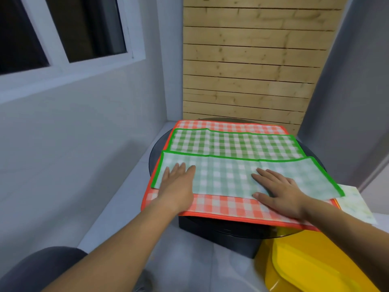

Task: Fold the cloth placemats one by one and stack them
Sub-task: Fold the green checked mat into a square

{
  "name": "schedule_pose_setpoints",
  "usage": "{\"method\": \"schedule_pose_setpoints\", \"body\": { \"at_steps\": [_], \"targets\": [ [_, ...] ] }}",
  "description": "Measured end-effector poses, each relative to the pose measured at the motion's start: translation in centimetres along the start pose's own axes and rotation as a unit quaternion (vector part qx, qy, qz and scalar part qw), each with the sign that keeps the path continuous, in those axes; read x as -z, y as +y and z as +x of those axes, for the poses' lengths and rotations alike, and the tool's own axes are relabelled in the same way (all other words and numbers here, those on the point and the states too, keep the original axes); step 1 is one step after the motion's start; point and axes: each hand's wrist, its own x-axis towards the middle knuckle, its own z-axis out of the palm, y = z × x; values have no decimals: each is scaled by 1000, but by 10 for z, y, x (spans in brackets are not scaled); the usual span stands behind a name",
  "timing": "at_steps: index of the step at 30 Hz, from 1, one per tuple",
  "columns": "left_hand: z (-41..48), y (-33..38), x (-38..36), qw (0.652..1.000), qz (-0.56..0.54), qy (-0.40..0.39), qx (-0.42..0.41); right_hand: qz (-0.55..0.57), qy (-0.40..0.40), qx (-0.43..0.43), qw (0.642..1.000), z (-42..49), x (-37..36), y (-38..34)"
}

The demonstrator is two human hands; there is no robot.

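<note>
While the green mat [231, 173] lies half-folded, the left hand [179, 182] and right hand [277, 190] press it, fingers straight.

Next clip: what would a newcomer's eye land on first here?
The green checked placemat at centre, its near half folded over pale side up, with the left hand and right hand pressing flat on it. Under it lies a bright orange checked placemat covering a round black table, and a yellow tub sits at bottom right.
</note>
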Motion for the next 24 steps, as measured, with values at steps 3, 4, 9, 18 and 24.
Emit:
{"method": "schedule_pose_setpoints", "body": {
  "at_steps": [3, 4, 9, 18, 24],
  "targets": [
    [17, 44, -1, 996, -34, -7, -84, 1, 3, 6, 1000, 2, -1, 1],
    [25, 58, -3, 993, -35, -13, -116, 1, 4, 8, 1000, 2, -2, 1],
    [56, 88, -20, 980, 46, -67, -179, 5, 29, 21, 999, 3, -6, 5],
    [65, 81, -35, 979, 79, -93, -162, 11, 15, -11, 1000, -19, 4, 75],
    [74, 84, -28, 981, 54, -104, -152, 24, 6, -60, 998, -28, 10, 105]
  ]
}}
